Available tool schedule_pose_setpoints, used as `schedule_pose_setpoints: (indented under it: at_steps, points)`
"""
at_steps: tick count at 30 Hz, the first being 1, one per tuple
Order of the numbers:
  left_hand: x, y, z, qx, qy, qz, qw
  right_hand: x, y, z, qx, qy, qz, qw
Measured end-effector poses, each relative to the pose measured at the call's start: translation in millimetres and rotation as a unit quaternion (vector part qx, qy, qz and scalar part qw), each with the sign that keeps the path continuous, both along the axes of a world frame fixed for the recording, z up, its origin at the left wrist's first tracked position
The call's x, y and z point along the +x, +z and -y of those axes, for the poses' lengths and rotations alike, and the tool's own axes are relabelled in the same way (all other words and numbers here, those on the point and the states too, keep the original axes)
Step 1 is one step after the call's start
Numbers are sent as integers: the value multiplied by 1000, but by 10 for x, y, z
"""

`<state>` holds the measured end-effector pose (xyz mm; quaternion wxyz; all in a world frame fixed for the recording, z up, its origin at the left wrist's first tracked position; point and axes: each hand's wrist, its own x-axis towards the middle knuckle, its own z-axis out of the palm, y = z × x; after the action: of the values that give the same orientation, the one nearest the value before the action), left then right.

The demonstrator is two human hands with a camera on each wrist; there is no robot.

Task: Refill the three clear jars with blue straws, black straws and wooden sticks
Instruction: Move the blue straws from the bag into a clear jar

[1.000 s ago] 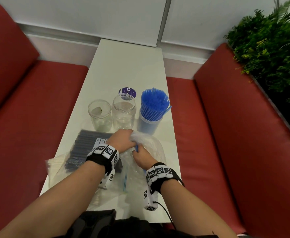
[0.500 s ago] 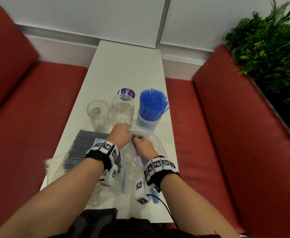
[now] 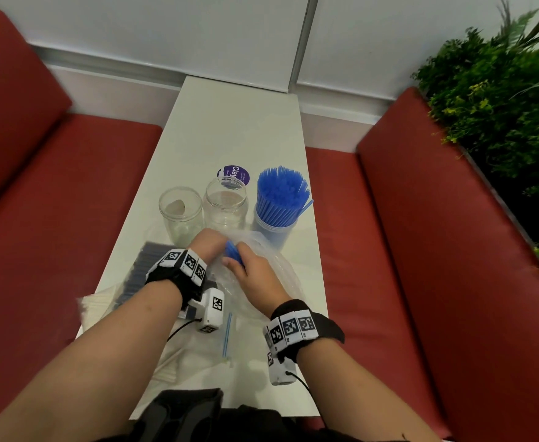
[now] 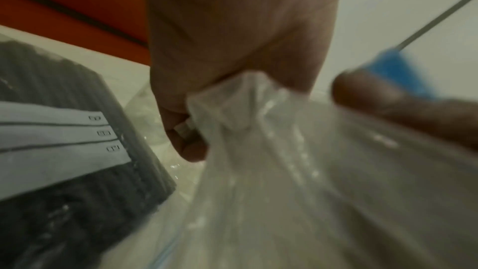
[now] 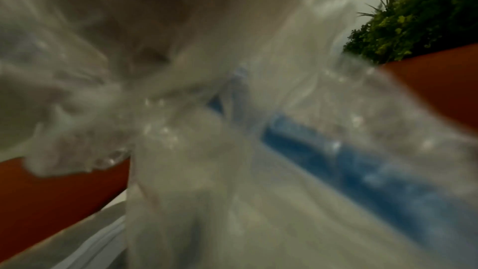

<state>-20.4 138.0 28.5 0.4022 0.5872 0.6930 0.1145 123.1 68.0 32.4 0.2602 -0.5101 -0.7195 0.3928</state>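
Three clear jars stand in a row on the white table (image 3: pixel 236 122): the left jar (image 3: pixel 180 215) holds a small scrap, the middle jar (image 3: pixel 226 205) looks empty, the right jar (image 3: pixel 274 224) is packed with blue straws (image 3: pixel 280 194). My left hand (image 3: pixel 209 244) grips the bunched mouth of a clear plastic bag (image 3: pixel 271 272) (image 4: pixel 232 109). My right hand (image 3: pixel 245 266) holds a small bundle of blue straws (image 3: pixel 232 252) (image 5: pixel 349 161) at the bag's mouth. A pack of black straws (image 3: pixel 140 269) (image 4: pixel 64 150) lies left of my left wrist.
A purple round lid (image 3: pixel 233 174) lies behind the middle jar. One loose blue straw (image 3: pixel 227 333) lies on the table between my wrists. White wrapped packs (image 3: pixel 96 311) lie under the black straws. Red bench seats flank the table; green plants (image 3: pixel 497 122) stand at the right.
My right hand has drawn the blue straw bundle up out of the bag towards the jars. My left hand keeps its hold on the bag's mouth.
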Motion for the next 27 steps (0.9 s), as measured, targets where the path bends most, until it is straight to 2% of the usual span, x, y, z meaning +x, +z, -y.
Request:
schedule_pose_setpoints:
  at_steps: [3,4,6,9,13,16,18,23,27]
  points:
    - [-88,-121,-11,-10,71,52,996,12,70,-50,7,-38,-34,999]
    - [-109,-182,-14,-5,77,46,996,27,94,-80,-5,-56,-40,998]
    - [-92,-232,20,-31,77,95,992,70,140,-155,-63,-80,-36,994]
    - [-14,-259,128,-30,27,151,988,133,237,-238,-139,-63,41,987]
    - [-19,-282,239,-51,-24,154,987,207,440,-346,-129,-14,189,973]
    - [-59,-327,277,-40,-5,144,989,273,572,-394,-126,1,261,957]
    - [-81,-354,300,-37,1,152,988,307,591,-385,-138,3,278,951]
    - [-104,-388,312,-54,-21,118,991,370,739,-383,-182,25,226,957]
    - [-148,-420,294,-69,-43,99,992,525,1314,-664,-117,19,84,989]
